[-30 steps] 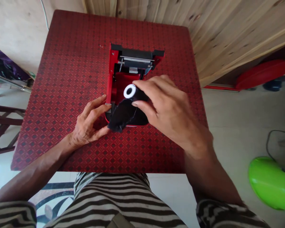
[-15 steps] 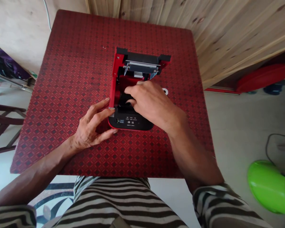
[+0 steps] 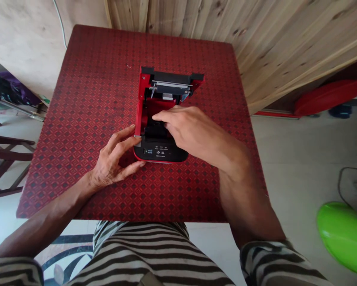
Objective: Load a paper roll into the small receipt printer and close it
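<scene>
A red and black label printer (image 3: 147, 146) stands on the table with its lid (image 3: 172, 79) raised at the back. Its front panel carries small buttons and markings. My left hand (image 3: 111, 159) grips the front left corner, fingers along the side and thumb at the front edge. Over the open compartment is my right hand (image 3: 193, 129), its index finger reaching down inside and its other fingers curled. A black roller-like part (image 3: 154, 131) lies in the compartment near those fingertips. What the right fingers hold, if anything, is hidden.
A red patterned cloth covers the table (image 3: 91, 87). Wooden boards (image 3: 202, 20) line the wall behind. A dark wooden chair (image 3: 8, 155) stands at the left, and a bright green object (image 3: 342, 234) sits on the floor at the right.
My right hand has shifted a little inside the compartment, its thumb now out of sight. A white ring seen behind it earlier is now hidden. My left hand keeps its hold.
</scene>
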`<action>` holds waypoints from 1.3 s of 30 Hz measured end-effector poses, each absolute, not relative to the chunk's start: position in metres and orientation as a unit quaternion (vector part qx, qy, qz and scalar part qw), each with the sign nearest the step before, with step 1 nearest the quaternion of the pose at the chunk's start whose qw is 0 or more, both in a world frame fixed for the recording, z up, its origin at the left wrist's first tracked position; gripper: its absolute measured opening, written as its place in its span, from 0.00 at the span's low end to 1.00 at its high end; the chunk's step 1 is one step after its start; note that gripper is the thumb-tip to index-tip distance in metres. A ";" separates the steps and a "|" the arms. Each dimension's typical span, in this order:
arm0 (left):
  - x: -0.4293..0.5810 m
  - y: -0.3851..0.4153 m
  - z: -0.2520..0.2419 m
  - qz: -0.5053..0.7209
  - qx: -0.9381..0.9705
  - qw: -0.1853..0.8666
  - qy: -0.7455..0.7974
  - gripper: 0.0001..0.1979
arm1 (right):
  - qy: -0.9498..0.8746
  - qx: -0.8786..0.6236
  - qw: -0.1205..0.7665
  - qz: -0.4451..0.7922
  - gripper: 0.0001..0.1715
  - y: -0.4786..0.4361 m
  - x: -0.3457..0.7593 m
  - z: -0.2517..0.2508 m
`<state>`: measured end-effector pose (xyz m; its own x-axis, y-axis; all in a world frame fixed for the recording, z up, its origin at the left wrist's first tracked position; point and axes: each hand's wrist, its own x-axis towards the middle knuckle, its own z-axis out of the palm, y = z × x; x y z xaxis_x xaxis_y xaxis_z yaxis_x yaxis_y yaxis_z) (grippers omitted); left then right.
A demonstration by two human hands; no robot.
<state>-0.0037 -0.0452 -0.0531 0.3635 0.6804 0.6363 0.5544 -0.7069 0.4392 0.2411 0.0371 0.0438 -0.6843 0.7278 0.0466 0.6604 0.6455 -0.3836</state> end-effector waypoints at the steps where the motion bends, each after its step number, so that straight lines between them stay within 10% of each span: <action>1: -0.004 -0.045 -0.052 0.420 0.823 0.076 0.376 0.35 | -0.904 -0.363 0.122 0.191 0.26 0.032 0.247 0.048; 15: -0.008 -0.013 0.013 0.458 0.775 0.120 0.418 0.28 | -0.899 -0.309 0.280 0.133 0.07 0.017 0.249 0.024; 30: 0.017 0.035 0.040 0.332 0.873 0.100 0.343 0.24 | -0.883 -0.331 0.330 -0.043 0.12 -0.030 0.254 0.014; 39: 0.005 -0.003 -0.002 0.283 0.912 0.049 0.291 0.48 | -0.867 -0.350 0.356 -0.018 0.14 -0.035 0.253 0.002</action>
<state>0.0050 -0.0031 -0.0018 0.6697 0.5598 0.4880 0.5041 -0.8252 0.2548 0.2533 -0.0349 0.0018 -0.5024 0.5934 0.6289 0.6188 0.7547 -0.2179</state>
